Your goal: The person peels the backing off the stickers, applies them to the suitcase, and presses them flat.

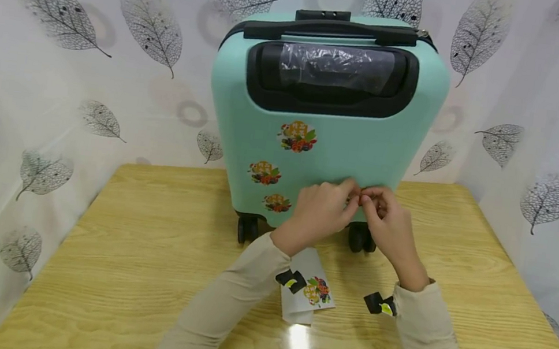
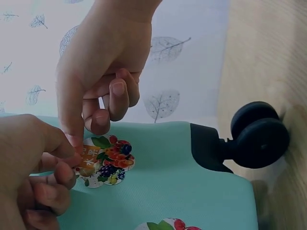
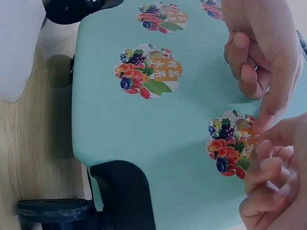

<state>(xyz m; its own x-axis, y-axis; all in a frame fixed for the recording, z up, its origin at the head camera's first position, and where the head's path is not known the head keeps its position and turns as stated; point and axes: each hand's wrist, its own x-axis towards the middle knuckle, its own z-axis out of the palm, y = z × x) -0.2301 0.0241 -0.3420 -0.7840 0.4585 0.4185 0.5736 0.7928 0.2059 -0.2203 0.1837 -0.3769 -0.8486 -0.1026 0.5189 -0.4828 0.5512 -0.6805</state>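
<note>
A mint-green suitcase [image 1: 346, 142] stands upright, its front toward me. At its lower right, both hands meet at the edge of a round fruit sticker [image 2: 112, 160] lying against the shell. My left hand [image 1: 325, 206] pinches the sticker's orange, lettered edge between thumb and forefinger. From the right, my right hand [image 1: 390, 226] pinches the same edge, fingertips beside the left ones, its other fingers curled. In the right wrist view, the sticker's fruit side [image 3: 225, 148] shows flat while the fingers cover its orange end. Fruit stickers sit above [image 1: 297, 136], at mid left [image 1: 264, 172] and lower left [image 1: 276, 202].
White sheets [image 1: 303, 259], the top one bearing a fruit sticker [image 1: 317, 291], lie on the wooden table [image 1: 159, 259] under my left forearm. Black wheels [image 1: 362, 238] support the suitcase. A leaf-patterned curtain [image 1: 163, 96] hangs behind it. Black tags [image 1: 380, 304] are at both cuffs.
</note>
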